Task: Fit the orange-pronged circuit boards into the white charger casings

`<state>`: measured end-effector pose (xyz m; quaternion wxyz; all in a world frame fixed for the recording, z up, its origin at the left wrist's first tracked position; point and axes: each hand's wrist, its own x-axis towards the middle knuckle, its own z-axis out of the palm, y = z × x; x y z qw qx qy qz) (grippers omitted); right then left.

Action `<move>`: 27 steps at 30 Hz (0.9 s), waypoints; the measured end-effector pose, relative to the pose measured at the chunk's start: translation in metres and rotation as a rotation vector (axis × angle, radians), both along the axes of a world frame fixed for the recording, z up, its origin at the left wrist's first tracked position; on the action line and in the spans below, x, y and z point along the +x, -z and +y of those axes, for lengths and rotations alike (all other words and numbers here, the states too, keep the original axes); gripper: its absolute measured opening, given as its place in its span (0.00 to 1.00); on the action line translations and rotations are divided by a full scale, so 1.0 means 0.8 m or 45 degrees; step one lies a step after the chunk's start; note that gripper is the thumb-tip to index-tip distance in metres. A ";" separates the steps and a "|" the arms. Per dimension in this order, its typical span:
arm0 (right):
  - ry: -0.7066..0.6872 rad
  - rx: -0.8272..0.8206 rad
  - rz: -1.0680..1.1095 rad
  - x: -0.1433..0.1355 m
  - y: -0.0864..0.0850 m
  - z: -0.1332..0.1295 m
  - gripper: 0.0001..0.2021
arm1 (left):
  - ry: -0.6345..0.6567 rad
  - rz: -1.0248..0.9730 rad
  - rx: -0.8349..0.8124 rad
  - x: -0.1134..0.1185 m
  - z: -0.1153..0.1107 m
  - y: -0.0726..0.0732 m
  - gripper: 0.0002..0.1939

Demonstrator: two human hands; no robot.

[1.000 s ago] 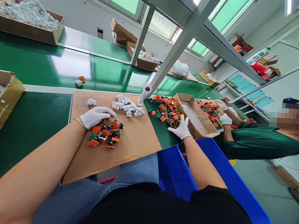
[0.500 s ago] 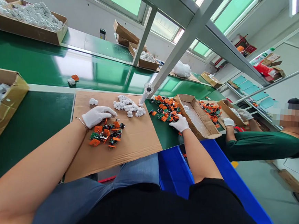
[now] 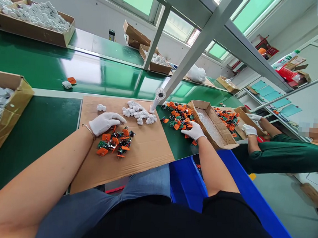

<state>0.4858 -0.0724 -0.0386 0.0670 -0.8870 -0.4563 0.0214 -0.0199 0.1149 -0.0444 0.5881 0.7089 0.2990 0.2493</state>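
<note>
My left hand (image 3: 105, 123), in a white glove, is over a cardboard sheet (image 3: 145, 147), its fingers stretched to the right and nothing seen in them. Just below it lies a small heap of circuit boards with orange plates (image 3: 115, 142). White rounded pieces (image 3: 139, 112) sit farther back on the sheet. To the right, my gloved right hand (image 3: 195, 131) reaches to the near edge of a bigger pile of orange-plated circuit boards (image 3: 177, 113). Its thumb and fingers are apart around some boards; its palm side is hidden.
An open cardboard box (image 3: 216, 129) stands beyond my right hand, a blue bin (image 3: 241, 188) below. A box of white pieces (image 3: 0, 103) is at left. Behind the sheet stands a clear cylinder (image 3: 157, 97). At right, a co-worker's gloved hands (image 3: 249, 130) work at another box.
The whole view has shifted slightly. On the belt behind, the white piece with the orange plate has moved left. My right hand's fingers have shifted slightly at the pile; my left hand stays put.
</note>
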 end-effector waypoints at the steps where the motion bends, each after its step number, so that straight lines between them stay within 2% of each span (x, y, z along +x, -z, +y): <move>1: 0.022 0.000 0.007 -0.001 0.000 0.001 0.45 | 0.001 -0.001 -0.009 0.000 0.000 -0.001 0.18; 9: 0.212 0.046 -0.014 -0.015 -0.001 0.013 0.37 | -0.016 -0.008 -0.015 0.000 -0.001 0.000 0.18; 16: 0.234 0.108 -0.023 -0.018 -0.002 0.010 0.35 | -0.009 -0.001 -0.011 0.000 0.000 -0.001 0.18; 27: 0.318 0.331 0.034 -0.014 0.008 0.002 0.25 | -0.004 -0.024 -0.008 0.001 0.000 0.001 0.17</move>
